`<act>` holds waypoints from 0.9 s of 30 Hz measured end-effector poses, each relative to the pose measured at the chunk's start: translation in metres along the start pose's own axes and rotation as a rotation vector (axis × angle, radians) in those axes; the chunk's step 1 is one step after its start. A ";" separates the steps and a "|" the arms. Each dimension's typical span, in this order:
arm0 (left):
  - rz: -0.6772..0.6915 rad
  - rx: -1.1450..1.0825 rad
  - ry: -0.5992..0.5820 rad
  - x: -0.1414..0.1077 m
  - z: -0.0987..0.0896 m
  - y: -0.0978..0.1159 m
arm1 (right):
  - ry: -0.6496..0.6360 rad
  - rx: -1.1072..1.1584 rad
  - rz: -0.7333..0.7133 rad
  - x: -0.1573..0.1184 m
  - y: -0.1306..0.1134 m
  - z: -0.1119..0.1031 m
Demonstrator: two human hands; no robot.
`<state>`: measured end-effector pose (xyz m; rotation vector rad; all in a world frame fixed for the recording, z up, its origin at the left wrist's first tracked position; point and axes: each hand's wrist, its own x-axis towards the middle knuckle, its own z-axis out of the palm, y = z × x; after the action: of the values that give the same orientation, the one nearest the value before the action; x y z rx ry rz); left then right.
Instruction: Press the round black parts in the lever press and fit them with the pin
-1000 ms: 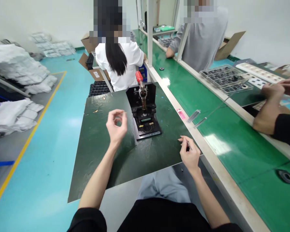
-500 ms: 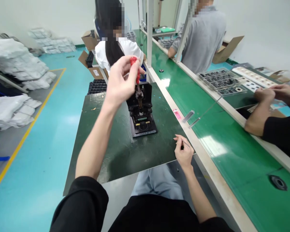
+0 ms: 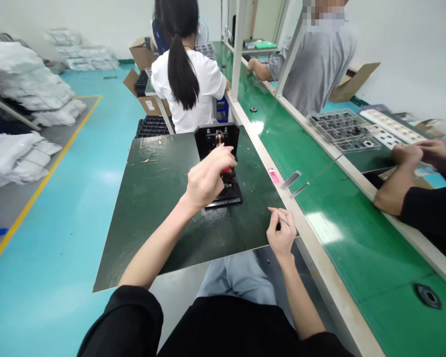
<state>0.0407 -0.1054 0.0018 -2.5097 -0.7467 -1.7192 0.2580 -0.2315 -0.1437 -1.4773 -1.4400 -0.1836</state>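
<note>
My left hand is clamped around the red handle of a black toggle press, its lever tipped toward me over the base; the press stands on a dark green mat; at the mat's near edge, my right hand pinches thin tweezers, fingertips closed together on them.
</note>
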 end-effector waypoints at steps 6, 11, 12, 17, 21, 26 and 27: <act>-0.667 -0.277 -0.162 0.103 -0.009 -0.043 | 0.091 0.001 -0.142 -0.001 0.001 0.001; -0.976 -0.599 0.036 0.052 0.000 -0.106 | 0.068 -0.011 -0.143 -0.002 0.005 0.001; -0.973 -0.613 0.072 0.028 0.001 -0.109 | 0.043 0.003 -0.160 0.000 0.005 0.001; -1.079 -0.239 0.038 -0.084 0.003 -0.090 | -0.167 0.142 -0.197 0.022 -0.021 0.019; -0.970 0.064 -0.234 -0.113 0.002 -0.080 | -0.311 0.075 -0.109 0.044 -0.060 0.060; -0.747 0.226 -0.401 -0.110 0.005 -0.079 | -0.473 -0.151 0.012 0.054 -0.085 0.102; -0.726 0.246 -0.425 -0.109 0.006 -0.079 | -0.493 -0.177 0.032 0.055 -0.087 0.105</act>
<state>-0.0157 -0.0755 -0.1170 -2.6111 -1.9519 -1.0581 0.1485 -0.1406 -0.1078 -1.7711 -1.8245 0.0838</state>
